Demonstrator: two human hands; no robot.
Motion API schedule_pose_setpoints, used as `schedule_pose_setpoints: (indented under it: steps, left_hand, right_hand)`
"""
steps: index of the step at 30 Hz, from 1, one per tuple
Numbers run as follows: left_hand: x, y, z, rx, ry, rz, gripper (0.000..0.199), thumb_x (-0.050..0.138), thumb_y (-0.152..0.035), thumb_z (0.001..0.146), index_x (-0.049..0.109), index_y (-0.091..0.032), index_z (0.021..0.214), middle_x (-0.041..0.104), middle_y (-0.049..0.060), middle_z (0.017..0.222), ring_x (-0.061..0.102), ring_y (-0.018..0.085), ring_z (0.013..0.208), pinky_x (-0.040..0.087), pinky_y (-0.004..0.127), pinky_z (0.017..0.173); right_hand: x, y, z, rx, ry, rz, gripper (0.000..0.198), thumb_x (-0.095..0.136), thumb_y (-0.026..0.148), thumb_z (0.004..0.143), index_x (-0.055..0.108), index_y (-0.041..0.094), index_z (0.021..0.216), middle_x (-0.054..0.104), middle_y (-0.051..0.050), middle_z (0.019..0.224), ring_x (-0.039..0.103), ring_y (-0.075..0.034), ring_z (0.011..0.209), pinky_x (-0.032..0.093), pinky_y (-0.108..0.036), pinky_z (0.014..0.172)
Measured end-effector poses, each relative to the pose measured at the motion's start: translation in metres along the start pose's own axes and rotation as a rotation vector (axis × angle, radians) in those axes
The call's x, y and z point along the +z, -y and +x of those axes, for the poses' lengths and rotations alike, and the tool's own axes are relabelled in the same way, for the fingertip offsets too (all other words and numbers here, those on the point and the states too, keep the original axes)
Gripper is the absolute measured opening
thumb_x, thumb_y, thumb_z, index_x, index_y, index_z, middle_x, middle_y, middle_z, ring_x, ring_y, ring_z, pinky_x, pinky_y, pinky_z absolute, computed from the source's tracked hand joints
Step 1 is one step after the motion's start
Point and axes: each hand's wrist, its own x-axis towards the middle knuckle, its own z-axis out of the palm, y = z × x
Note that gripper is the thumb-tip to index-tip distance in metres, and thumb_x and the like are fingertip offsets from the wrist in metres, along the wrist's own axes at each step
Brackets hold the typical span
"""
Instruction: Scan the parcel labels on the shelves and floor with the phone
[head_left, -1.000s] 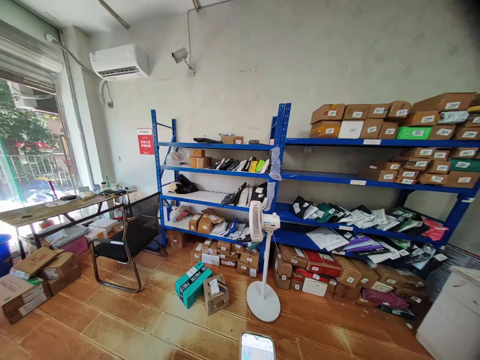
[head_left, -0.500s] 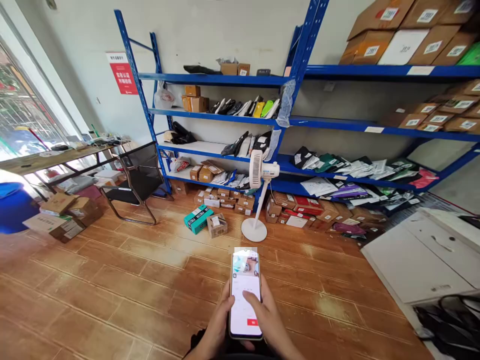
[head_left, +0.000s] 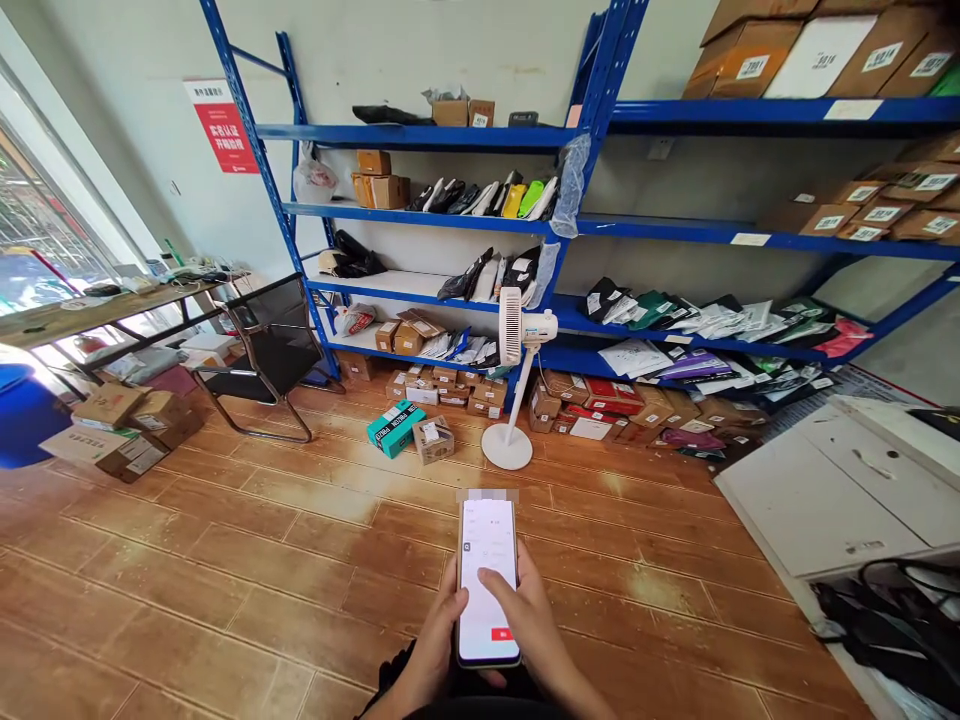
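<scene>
A smartphone stands upright between my two hands at the bottom middle of the head view, its lit screen facing me. The screen is mostly white, with a red button low on its right side; the text is too small to read. My left hand is closed around the phone's left edge, thumb along the side. Around the right edge my right hand is closed too, its thumb lying over the middle of the screen. The fingers behind the phone are mostly hidden.
Ahead stands a white fan before blue shelves of parcels. A teal box and a small carton lie on the floor. To the left are a black chair and stacked cartons; a white cabinet is at right.
The phone's screen has switched from a camera picture at its top to a mostly white page. My view has tilted slightly down. Both hands keep their hold.
</scene>
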Motion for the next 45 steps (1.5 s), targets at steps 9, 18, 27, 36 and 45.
schedule_pose_setpoints:
  steps: [9,18,27,36,45]
  left_hand:
    - [-0.007,0.003,0.004,0.043,-0.051,-0.037,0.095,0.075,-0.051,0.064,0.028,-0.028,0.143,0.065,0.013,0.115,0.066,0.03,0.087,0.052,0.025,0.048]
    - [-0.009,0.002,0.003,0.058,-0.038,-0.096,0.093,0.069,-0.047,0.069,0.017,-0.035,0.145,0.065,0.011,0.11,0.066,0.027,0.079,0.048,0.022,0.041]
    - [-0.014,0.01,0.007,0.063,-0.028,-0.186,0.091,0.063,-0.032,0.065,0.019,-0.037,0.144,0.061,0.011,0.119,0.065,0.027,0.081,0.044,0.017,0.038]
    - [-0.013,0.003,0.003,0.054,-0.041,-0.104,0.093,0.064,-0.03,0.065,0.016,-0.032,0.145,0.065,0.011,0.11,0.066,0.026,0.078,0.044,0.017,0.04]
    - [-0.003,-0.007,-0.006,0.067,-0.147,0.088,0.093,0.069,-0.031,0.073,0.013,-0.029,0.147,0.068,0.008,0.094,0.064,0.02,0.059,0.048,0.024,0.038]
  right_hand:
    - [0.0,-0.005,0.003,0.03,0.029,0.036,0.037,0.071,0.038,0.072,0.056,0.021,0.1,0.07,-0.003,0.088,0.06,-0.02,0.067,0.046,-0.028,0.057]
    - [-0.019,0.001,-0.002,0.077,0.184,0.019,0.039,0.06,0.033,0.072,0.063,0.02,0.109,0.071,-0.003,0.09,0.06,-0.021,0.069,0.045,-0.03,0.062]
    - [-0.026,-0.006,-0.002,0.059,0.206,-0.024,0.041,0.055,0.033,0.078,0.061,0.021,0.117,0.071,-0.004,0.097,0.062,-0.024,0.081,0.047,-0.033,0.072]
    - [-0.025,-0.01,-0.002,0.032,0.296,0.01,0.048,0.056,0.033,0.076,0.056,0.02,0.122,0.069,-0.007,0.105,0.063,-0.027,0.09,0.049,-0.036,0.074]
    - [-0.021,-0.009,-0.011,-0.017,0.314,-0.027,0.063,0.063,0.019,0.065,0.049,0.02,0.127,0.066,-0.007,0.112,0.062,-0.021,0.078,0.05,-0.034,0.071]
